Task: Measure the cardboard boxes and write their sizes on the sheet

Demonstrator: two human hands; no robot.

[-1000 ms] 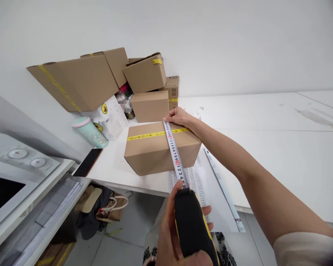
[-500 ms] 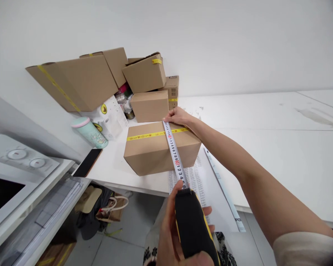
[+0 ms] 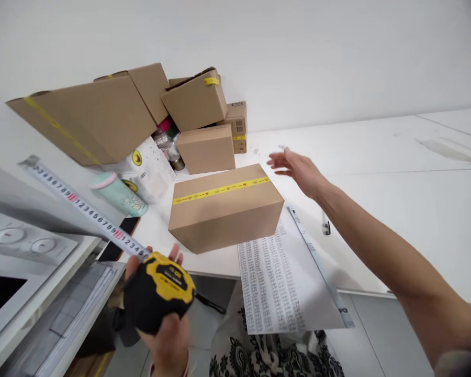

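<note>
Low at the bottom left of the frame, the left hand (image 3: 168, 335) is wrapped around a yellow and black tape measure case (image 3: 159, 298), and its white numbered blade (image 3: 86, 212) runs stiffly up and away toward the upper left, its metal hook hanging free in the air over the grey-white appliance with round dials (image 3: 23, 246). Just right of the case, at the frame's centre, sits a closed brown cardboard box sealed with a yellow tape strip (image 3: 225, 207) on the white table (image 3: 396, 209), touched by neither hand. The right hand (image 3: 298, 167) hovers above the table beyond the box's far right corner, fingers spread and holding nothing. With that much blade out and unsupported, I'd judge a firm grip on the case and a thumb near the lock the careful way to handle it, so the blade doesn't whip or buckle. A printed sheet of dense numbers (image 3: 282, 277) overhangs the table edge by the box. Farther back, a pile of brown cartons (image 3: 141, 110) leans on the wall, with a mint-green tumbler (image 3: 120, 193) lying on its side and a dark phone (image 3: 118, 241) nearby.
</note>
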